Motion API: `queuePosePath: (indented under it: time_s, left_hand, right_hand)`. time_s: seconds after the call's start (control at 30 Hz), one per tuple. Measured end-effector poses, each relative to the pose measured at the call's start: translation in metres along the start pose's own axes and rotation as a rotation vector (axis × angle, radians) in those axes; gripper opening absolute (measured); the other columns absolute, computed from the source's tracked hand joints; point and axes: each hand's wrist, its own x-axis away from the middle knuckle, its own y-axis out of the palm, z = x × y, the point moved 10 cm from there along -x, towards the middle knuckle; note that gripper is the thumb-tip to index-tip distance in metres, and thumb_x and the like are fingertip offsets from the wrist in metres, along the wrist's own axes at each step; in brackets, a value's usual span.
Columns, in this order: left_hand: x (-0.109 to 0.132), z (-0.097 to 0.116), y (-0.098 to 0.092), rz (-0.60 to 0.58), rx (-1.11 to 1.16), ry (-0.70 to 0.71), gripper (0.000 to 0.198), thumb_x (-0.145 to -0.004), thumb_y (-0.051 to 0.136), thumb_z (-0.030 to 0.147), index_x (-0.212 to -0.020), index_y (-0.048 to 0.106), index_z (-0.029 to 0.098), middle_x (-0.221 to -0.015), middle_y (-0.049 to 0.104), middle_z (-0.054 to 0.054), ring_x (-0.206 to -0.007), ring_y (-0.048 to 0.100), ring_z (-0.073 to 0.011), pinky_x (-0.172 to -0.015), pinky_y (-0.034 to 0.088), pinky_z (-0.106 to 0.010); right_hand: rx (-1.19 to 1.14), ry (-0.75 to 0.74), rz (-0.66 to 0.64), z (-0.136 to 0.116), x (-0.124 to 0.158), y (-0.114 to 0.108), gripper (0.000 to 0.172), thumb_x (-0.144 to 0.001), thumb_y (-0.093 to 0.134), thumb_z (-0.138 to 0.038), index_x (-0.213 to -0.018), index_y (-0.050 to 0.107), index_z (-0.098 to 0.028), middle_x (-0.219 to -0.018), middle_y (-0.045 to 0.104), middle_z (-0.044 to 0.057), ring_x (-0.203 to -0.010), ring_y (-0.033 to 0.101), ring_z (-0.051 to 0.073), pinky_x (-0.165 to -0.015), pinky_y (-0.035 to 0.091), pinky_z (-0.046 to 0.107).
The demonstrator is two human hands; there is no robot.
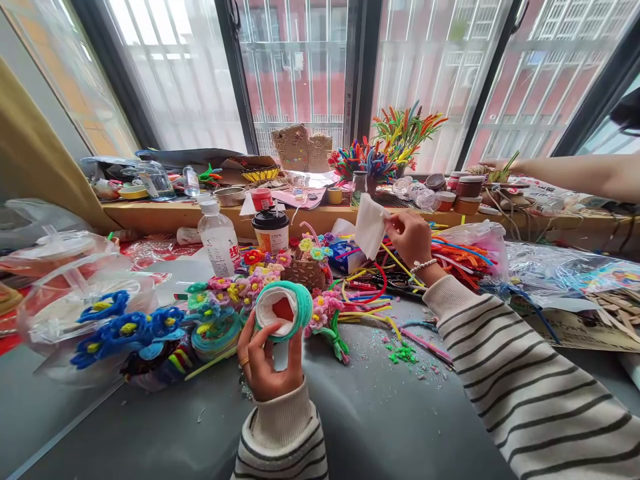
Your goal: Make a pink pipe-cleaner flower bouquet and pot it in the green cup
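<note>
Low in the middle, my left hand grips a small round cup wrapped in teal fuzzy cord. The cup's open end faces me, showing a white lining and something red at the bottom. My right hand, raised over the far part of the table, pinches a white tissue by its edge. Behind the cup lie pink and yellow pipe-cleaner flowers. Blue flowers sit to the left, beside a coiled pastel holder. Loose pipe cleaners spill from a clear bag near my right wrist.
A plastic bottle and a lidded paper cup stand behind the flowers. Green bits are scattered on the grey tabletop. Paint jars line the sill. Another person's arm reaches in from the right.
</note>
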Motion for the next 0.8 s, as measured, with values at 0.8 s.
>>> queuePosePath:
  time_s: [0.8]
  left_hand:
    - [0.000, -0.007, 0.000, 0.001, -0.023, 0.020, 0.029, -0.056, 0.066, 0.022, -0.083, 0.056, 0.015, -0.113, 0.045, -0.011, -0.094, 0.053, -0.0234, -0.070, 0.050, -0.032]
  right_hand:
    - [-0.211, -0.108, -0.416, -0.032, 0.036, 0.107, 0.025, -0.081, 0.043, -0.026, -0.103, 0.048, -0.015, -0.104, 0.051, 0.006, -0.086, 0.052, 0.016, -0.071, 0.044, 0.035]
